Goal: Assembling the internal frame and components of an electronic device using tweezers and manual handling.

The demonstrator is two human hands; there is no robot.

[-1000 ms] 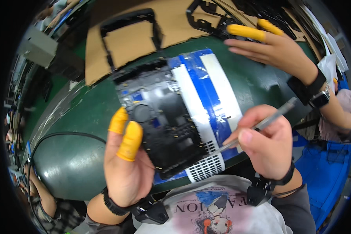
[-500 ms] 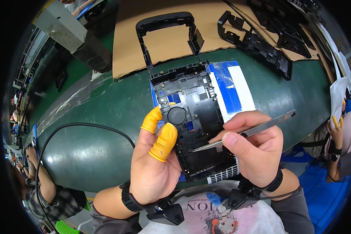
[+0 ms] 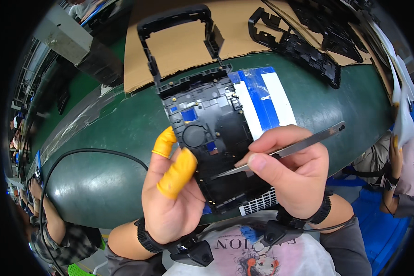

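Observation:
My left hand (image 3: 170, 207), with yellow finger cots (image 3: 178, 172) on the thumb and another finger, grips the left edge of a black plastic housing (image 3: 223, 124). The housing is tilted, its inner side facing up, with small brass-coloured inserts, blue patches and a round recess. A large open loop sticks out from its far end. In my right hand (image 3: 299, 179) a pair of metal tweezers (image 3: 303, 146) is pinched between thumb and fingers. Their tip points left, at the lower part of the housing; whether it touches or holds anything is too small to tell.
Beneath and right of the housing lies a blue-and-white flat block (image 3: 262, 99) on the green table (image 3: 101, 184). More black plastic frames (image 3: 303, 57) rest on cardboard (image 3: 179, 43) at the back. A black cable (image 3: 85, 148) curves across the left. Co-workers' arms (image 3: 55, 207) show at both sides.
The housing and both hands have shifted a little to the left in view. The tweezers' tip stays over the housing's lower part, and both grips are the same.

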